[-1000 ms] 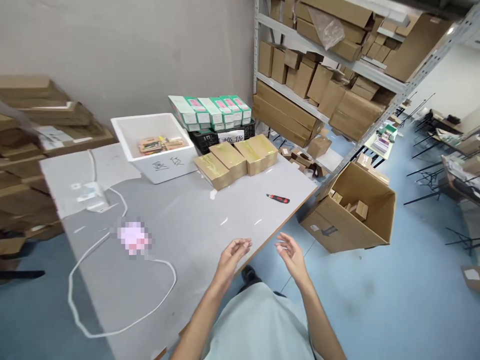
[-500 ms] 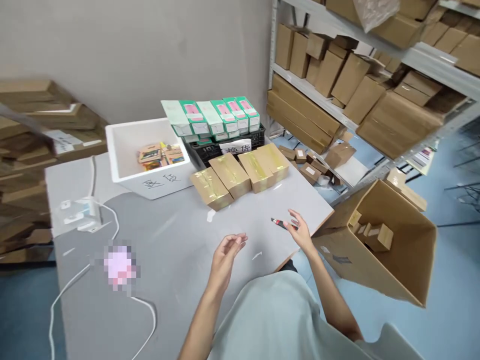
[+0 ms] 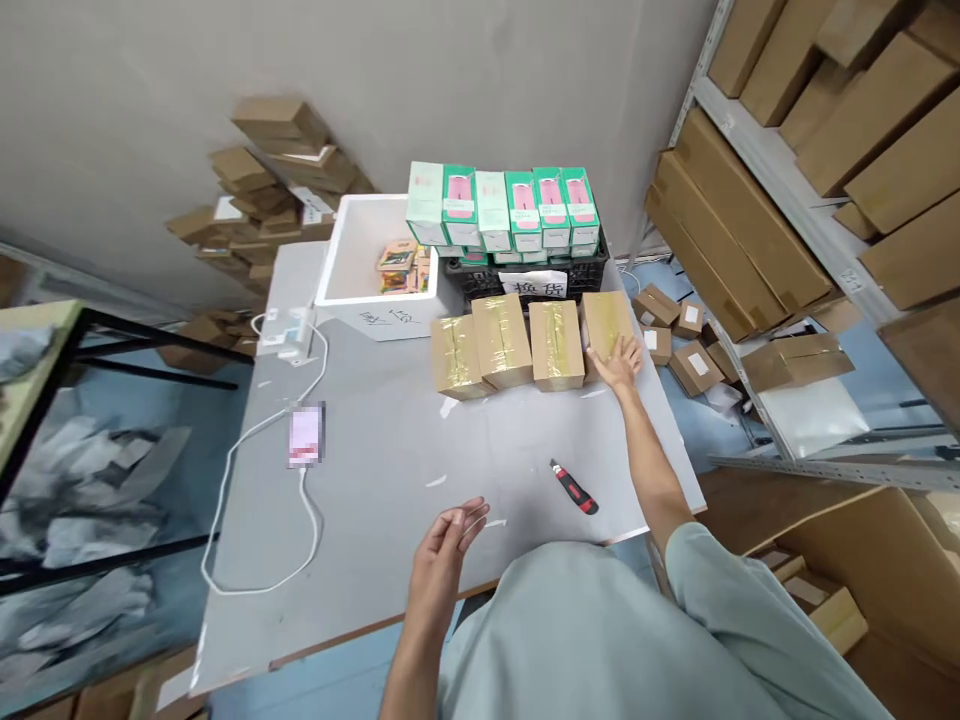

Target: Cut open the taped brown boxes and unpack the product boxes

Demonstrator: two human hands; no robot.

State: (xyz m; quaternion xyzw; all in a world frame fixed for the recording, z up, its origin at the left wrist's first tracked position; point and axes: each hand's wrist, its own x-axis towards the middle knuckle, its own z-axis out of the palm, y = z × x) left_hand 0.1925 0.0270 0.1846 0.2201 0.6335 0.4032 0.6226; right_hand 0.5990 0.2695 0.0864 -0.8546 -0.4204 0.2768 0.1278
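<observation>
My right hand (image 3: pixel 618 362) is at the front of the rightmost taped cardboard box (image 3: pixel 606 318), fingers spread against it. Three similar boxes stand in the row to its left: one beside it (image 3: pixel 556 340), another (image 3: pixel 501 335) further along, and the leftmost box (image 3: pixel 454 355). A black and red utility knife (image 3: pixel 574 488) lies on the grey table (image 3: pixel 375 440), out of either hand. Over the near part of the table hovers my left hand (image 3: pixel 444 540), fingers loosely curled with nothing visible in them.
Behind the boxes, a black crate (image 3: pixel 600 268) holds green and white cartons (image 3: pixel 525 210). A white foam box (image 3: pixel 337 290) with colourful packets stands left of it. A white cable (image 3: pixel 225 470) runs across the table's left side. Shelving (image 3: pixel 780 200) and an open carton (image 3: pixel 900 560) are at right.
My right hand has let go of the utility knife, now on the table, and reached forward to the rightmost box. My left hand stays low and empty. The view has turned.
</observation>
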